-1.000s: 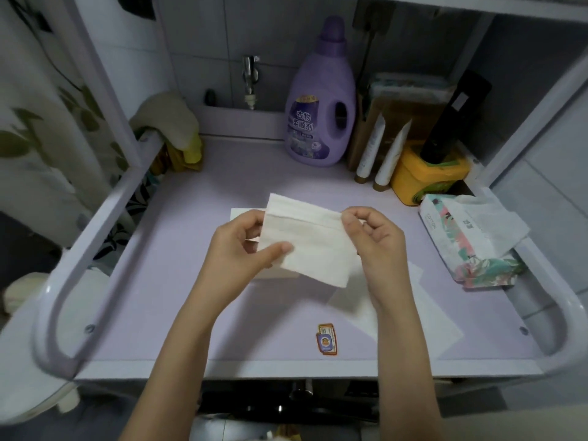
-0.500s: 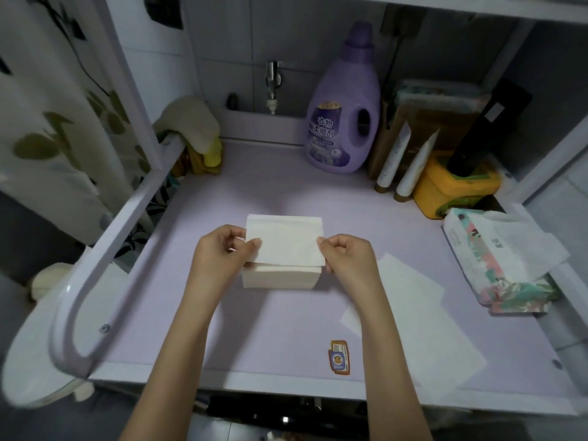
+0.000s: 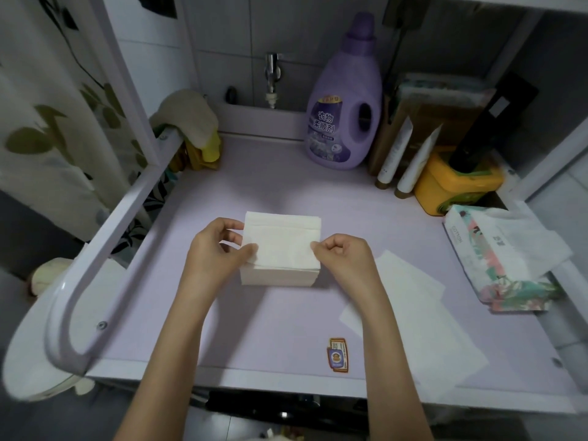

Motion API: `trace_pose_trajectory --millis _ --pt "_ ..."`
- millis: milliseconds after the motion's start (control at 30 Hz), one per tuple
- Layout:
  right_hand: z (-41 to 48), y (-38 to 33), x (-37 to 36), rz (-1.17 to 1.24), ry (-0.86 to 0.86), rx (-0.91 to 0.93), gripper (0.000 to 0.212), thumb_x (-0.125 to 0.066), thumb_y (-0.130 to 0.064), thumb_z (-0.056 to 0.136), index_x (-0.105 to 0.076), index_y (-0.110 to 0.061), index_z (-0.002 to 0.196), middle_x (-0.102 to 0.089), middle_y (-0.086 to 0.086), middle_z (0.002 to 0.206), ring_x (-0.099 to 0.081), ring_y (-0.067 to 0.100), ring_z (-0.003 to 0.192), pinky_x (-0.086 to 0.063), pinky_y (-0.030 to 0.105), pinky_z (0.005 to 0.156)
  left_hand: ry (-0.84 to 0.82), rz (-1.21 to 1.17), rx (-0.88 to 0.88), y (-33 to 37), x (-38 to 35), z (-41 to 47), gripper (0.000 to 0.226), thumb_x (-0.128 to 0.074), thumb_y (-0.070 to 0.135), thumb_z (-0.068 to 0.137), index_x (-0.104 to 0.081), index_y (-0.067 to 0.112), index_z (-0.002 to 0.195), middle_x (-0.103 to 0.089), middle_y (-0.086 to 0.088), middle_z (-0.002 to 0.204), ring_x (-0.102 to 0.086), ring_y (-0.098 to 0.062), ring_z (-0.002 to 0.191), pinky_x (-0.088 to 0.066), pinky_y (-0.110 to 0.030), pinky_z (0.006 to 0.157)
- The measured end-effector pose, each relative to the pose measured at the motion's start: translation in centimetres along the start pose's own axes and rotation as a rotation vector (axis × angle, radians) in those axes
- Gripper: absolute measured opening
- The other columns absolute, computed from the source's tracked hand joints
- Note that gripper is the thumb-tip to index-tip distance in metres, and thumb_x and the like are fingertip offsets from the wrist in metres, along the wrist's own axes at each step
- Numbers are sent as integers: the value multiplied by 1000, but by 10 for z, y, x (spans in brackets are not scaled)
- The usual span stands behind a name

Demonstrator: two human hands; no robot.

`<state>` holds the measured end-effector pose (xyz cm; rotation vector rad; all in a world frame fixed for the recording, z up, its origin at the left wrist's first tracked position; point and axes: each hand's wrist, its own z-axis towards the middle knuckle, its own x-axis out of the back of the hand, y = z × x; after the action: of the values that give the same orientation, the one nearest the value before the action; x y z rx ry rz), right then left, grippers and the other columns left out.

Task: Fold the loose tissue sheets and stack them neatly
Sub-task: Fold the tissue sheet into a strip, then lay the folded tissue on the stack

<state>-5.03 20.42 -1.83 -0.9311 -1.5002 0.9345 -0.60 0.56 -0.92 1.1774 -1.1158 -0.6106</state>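
Note:
A folded white tissue (image 3: 283, 246) lies on top of a stack of folded tissues (image 3: 280, 277) in the middle of the lilac tabletop (image 3: 280, 326). My left hand (image 3: 216, 253) pinches the folded tissue's left edge between thumb and fingers. My right hand (image 3: 345, 256) pinches its right edge, fingers curled. Two loose flat tissue sheets (image 3: 423, 316) overlap on the table to the right of my right forearm. A soft tissue pack (image 3: 496, 259) with a sheet sticking out lies at the right edge.
At the back stand a purple softener bottle (image 3: 345, 103), two white tubes (image 3: 407, 160) and a yellow tub (image 3: 455, 183) with a black object in it. Cloths (image 3: 187, 122) hang over the white side rail (image 3: 105, 249) at the left. A sticker (image 3: 338, 354) sits near the front edge.
The folded tissue was held in the air, then brought down onto the stack. Both hands still pinch its sides, now lower on its edges.

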Motion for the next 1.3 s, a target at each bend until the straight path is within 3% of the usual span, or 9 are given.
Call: trace_pose_trajectory --millis 333,533,700,767,867,1000,1100,1200,1300 --pt "-1 3 -2 -2 53 -11 23 -69 -28 85 -61 -15 67 -68 0 69 -60 13 68 -47 30 71 44 42 -28 -2 -1 -4 38 -74 8 78 -59 16 112 -60 10 95 -54 -11 63 -47 -25 64" --pt "-4 3 -3 6 68 -2 25 -70 -32 85 -60 -16 67 -70 4 74 -64 20 75 -50 35 74 69 8 -82 -5 -3 -5 37 -71 6 81 -58 14 115 -61 2 104 -55 -9 70 -45 -20 66" --pt "-8 1 -4 -96 197 48 29 -64 -38 90 -53 -17 72 -51 -8 58 -46 6 55 -37 25 56 210 246 -200 -5 -7 -11 39 -69 22 86 -56 17 122 -46 -2 129 -53 -14 107 -42 -21 80" --pt "-9 0 -4 -115 245 75 25 -61 -34 91 -52 -17 74 -49 -7 59 -45 8 56 -36 26 56 225 440 -411 -2 -8 -15 38 -59 28 91 -56 16 127 -44 -7 138 -46 -22 121 -38 -33 94" --pt "-12 3 1 -138 243 79 23 -60 -29 92 -50 -20 73 -48 -7 59 -45 8 57 -35 27 56 30 706 -666 -2 -19 -16 50 -36 37 92 -50 15 136 -39 -11 149 -35 -27 137 -21 -38 106" --pt "-19 16 22 -201 211 33 16 -63 -28 90 -56 -18 79 -49 -8 63 -46 8 59 -37 27 57 -243 898 -514 -7 -33 -20 79 3 56 83 -15 24 153 -10 2 161 -4 -14 148 0 -39 115" --pt "-25 31 47 -253 203 -62 11 -65 -26 87 -60 -18 82 -49 -9 65 -48 10 63 -36 27 58 -259 950 -463 -8 -35 -20 85 12 60 78 -9 26 153 -3 4 162 3 -14 148 6 -44 115" --pt "-39 51 75 -309 281 -168 13 -66 -23 87 -61 -16 97 -59 -6 84 -56 15 83 -42 26 67 -183 890 -557 4 -39 -26 81 3 60 85 -25 21 150 -13 -5 161 0 -22 149 13 -43 113" --pt "-53 73 101 -489 345 -286 45 -67 -30 88 -52 -13 127 -54 8 125 -50 27 118 -44 39 94 -142 626 -754 18 -51 -36 62 -18 50 96 -47 16 139 -32 -7 155 -12 -22 148 5 -40 116"
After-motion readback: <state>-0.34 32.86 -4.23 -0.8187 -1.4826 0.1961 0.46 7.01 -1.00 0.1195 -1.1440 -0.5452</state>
